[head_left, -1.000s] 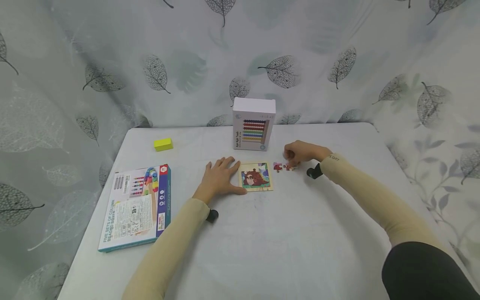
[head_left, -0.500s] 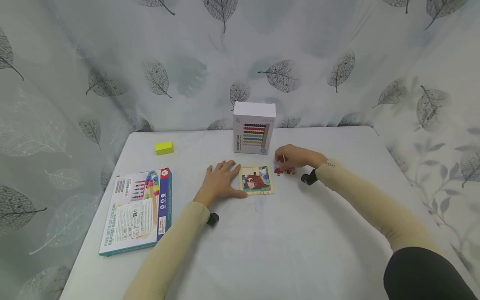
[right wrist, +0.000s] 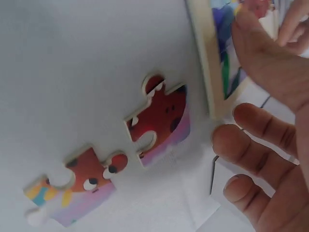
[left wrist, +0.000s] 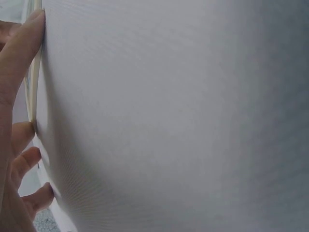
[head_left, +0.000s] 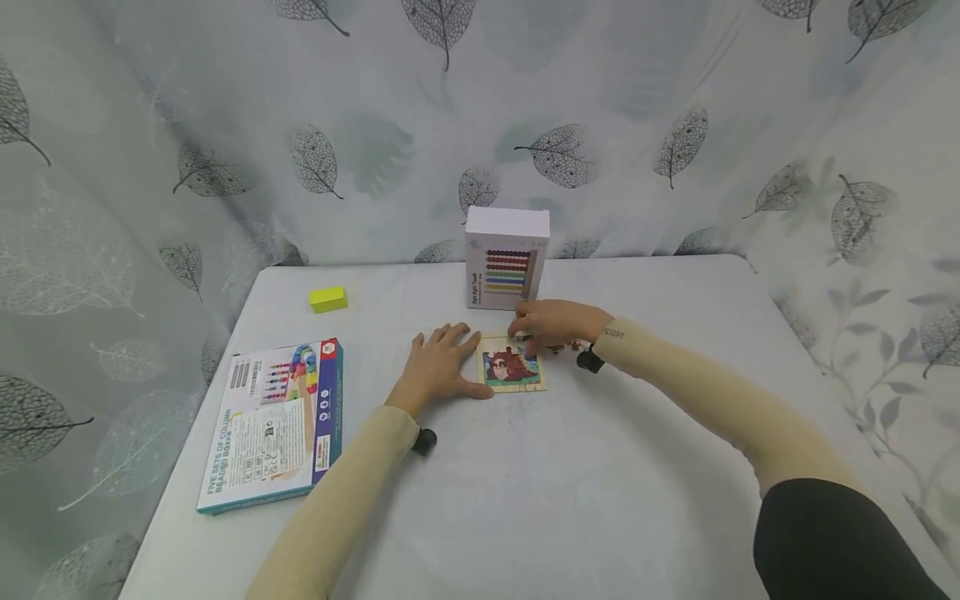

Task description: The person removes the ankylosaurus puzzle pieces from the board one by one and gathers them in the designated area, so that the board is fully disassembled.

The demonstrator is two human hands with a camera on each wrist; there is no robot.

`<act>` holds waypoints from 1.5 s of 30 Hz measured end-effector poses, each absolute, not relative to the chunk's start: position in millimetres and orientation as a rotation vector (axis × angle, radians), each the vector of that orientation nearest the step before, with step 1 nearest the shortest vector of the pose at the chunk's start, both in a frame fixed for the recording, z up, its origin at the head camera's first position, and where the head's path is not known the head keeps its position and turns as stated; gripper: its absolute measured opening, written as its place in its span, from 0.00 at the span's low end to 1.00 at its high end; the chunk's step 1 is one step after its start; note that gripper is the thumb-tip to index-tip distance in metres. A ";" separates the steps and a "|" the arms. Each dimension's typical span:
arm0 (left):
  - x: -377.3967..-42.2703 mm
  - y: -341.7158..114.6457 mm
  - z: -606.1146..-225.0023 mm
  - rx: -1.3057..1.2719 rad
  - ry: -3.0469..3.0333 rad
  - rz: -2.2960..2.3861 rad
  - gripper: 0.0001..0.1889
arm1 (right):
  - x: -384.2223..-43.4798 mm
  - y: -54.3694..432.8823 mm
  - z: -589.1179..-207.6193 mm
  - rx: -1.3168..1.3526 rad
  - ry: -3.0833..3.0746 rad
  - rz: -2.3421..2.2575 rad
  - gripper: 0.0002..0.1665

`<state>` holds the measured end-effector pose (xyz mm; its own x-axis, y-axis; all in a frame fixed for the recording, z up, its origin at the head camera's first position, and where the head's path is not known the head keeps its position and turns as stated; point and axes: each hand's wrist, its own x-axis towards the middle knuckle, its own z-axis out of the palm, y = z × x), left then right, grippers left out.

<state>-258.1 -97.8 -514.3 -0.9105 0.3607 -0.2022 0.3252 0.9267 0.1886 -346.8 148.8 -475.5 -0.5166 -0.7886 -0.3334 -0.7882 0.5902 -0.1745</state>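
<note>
- While your left hand [head_left: 438, 371], fingers spread, touches the square, pale-wood-framed jigsaw [head_left: 506, 367] near picture centre, your right hand [head_left: 558, 320], grip apart, covers its upper-right corner.
- Probably light, stiff; hold opposite edges.

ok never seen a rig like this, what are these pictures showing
No machine here: just a person's bare left hand and right hand. The wide picture is from the head; the close ones from each wrist. On the white-covered table lie a framed jigsaw puzzle, two loose jigsaw pieces, a yellow block and a flat box printed "Five Sets of Column"; behind, a box picturing bead rows stands upright. The left hand rests against the puzzle's left side; the right is over its top right corner; whether it holds a piece is unclear.
</note>
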 end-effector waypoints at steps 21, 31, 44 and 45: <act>-256.9 -98.6 -513.7 0.514 2.842 0.211 0.59 | -351.4 127.8 -466.3 -1.476 2.359 0.439 0.22; -257.2 -98.0 -513.7 0.513 2.849 0.230 0.59 | -353.2 115.1 -465.7 -1.517 2.303 0.510 0.22; -258.0 -97.7 -512.2 0.511 2.853 0.201 0.59 | -354.9 117.6 -466.9 -1.429 2.322 0.344 0.24; -258.2 -97.8 -512.5 0.512 2.853 0.196 0.59 | -354.8 117.9 -467.1 -1.417 2.325 0.332 0.24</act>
<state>-258.2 -97.8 -512.5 -0.9110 0.3571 -0.2061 0.3255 0.9297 0.1722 -354.8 117.9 -467.1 -0.4087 -0.7948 -0.4487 -0.8885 0.4589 -0.0035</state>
